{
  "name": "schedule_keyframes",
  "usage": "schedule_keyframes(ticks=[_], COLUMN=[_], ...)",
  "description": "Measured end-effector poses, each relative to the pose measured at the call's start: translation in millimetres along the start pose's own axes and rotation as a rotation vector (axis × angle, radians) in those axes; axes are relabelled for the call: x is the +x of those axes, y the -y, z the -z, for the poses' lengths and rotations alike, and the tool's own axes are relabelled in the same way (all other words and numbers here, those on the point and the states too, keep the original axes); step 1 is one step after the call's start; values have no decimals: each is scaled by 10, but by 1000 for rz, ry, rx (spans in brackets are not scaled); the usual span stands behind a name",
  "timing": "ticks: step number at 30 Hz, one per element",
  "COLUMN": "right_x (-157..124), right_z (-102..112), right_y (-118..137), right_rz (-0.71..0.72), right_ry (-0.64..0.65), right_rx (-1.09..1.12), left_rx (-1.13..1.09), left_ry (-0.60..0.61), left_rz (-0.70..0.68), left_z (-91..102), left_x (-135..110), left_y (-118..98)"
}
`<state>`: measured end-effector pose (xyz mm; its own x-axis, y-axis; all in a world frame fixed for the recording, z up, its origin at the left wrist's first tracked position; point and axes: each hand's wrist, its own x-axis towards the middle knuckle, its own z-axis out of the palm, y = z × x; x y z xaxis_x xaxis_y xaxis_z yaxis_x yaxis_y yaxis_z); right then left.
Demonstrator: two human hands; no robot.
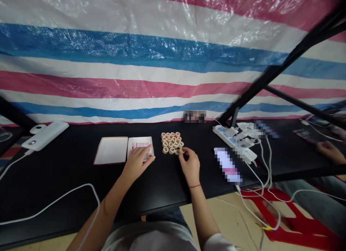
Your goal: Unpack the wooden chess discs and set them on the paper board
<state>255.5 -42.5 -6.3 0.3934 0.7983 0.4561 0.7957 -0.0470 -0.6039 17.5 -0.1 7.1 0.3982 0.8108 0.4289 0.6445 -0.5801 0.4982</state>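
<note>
Round Chinese chess pieces [172,144] stand in a block of several rows on the black table, with red characters at the back and dark ones in front. At the block's front right corner, my right hand [190,166] pinches a Chinese chess piece [182,150] between thumb and fingertips. My left hand [138,161] lies over a small white box [132,140], fingers stretched out and thumb apart. One piece with a dark character [150,155] shows between its thumb and forefinger; whether they touch it I cannot tell. Part of the box is hidden under this hand.
An open lid [111,151] adjoins the box on the left. A white device [45,135] with a cable lies farther left. To the right are a phone [228,165], a power strip [229,137] with cables and another person's hand [330,152]. A striped sheet [151,74] hangs behind.
</note>
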Motion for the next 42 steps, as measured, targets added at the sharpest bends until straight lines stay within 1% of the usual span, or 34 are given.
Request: schedule_keyframes(ticks=[3,6,11,14,16,17,18,20,22,23,25,28,32,35,37,42], right_x=[-10,-41,-25,-25,-51,-72,-96,-150,-198,-216,-237,-241,-241,-249,-252,-248], right_z=[-38,-92,-137,-90,-46,-32,-26,-51,-118,-160,-241,-320,-353,-371,-387,-383], right_y=[-133,-123,-125,-103,-12,62,149,340,512,577,661,690,652,634,638,702], right_rz=[68,108,108,119,134,156,187,268,336,360,393,406,399,385,371,315], right_ry=[69,95,102,61,4,8,49,216,371,417,455,449,436,435,423,345], right_rx=[-45,-74,-85,-64,-38,-6,37,132,178,181,174,169,201,222,242,327], left_rx=[55,78,120,116,108,108,111,130,151,155,151,151,143,74,17,-211], left_ry=[49,53,70,75,78,84,89,95,97,99,103,97,103,132,130,-2], left_rz=[52,86,112,115,110,104,99,88,81,76,66,63,84,109,122,111], left_z=[-26,-49,-53,-56,-60,-62,-63,-61,-52,-43,-20,10,2,-30,-46,-37], left_x=[-7,-14,-18,-22,-24,-25,-25,-25,-23,-21,-15,0,23,36,43,55], left_y=[56,79,80,80,76,72,67,51,30,18,-9,-53,-80,-63,-46,-70])
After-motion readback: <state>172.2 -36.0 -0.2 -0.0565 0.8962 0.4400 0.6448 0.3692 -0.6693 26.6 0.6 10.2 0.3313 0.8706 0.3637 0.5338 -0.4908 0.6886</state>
